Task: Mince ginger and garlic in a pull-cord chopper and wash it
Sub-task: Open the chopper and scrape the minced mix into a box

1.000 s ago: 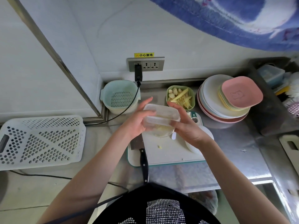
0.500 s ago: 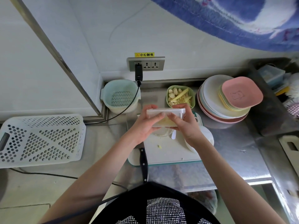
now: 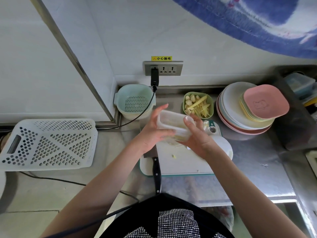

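The steel counter (image 3: 253,157) carries a white cutting board (image 3: 185,162) under the hands, a green bowl (image 3: 198,105) of garlic and ginger beyond them, stacked plates (image 3: 243,117) to their right, a strainer basket (image 3: 134,102) to their left.

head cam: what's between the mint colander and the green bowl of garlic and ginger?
Head view: bare steel counter at the back; nearer the camera, the left hand and the clear box it holds.

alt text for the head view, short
Two bare hands, left hand and right hand, hold a clear rectangular plastic container above a white cutting board; a green dish of garlic and ginger strips sits behind.
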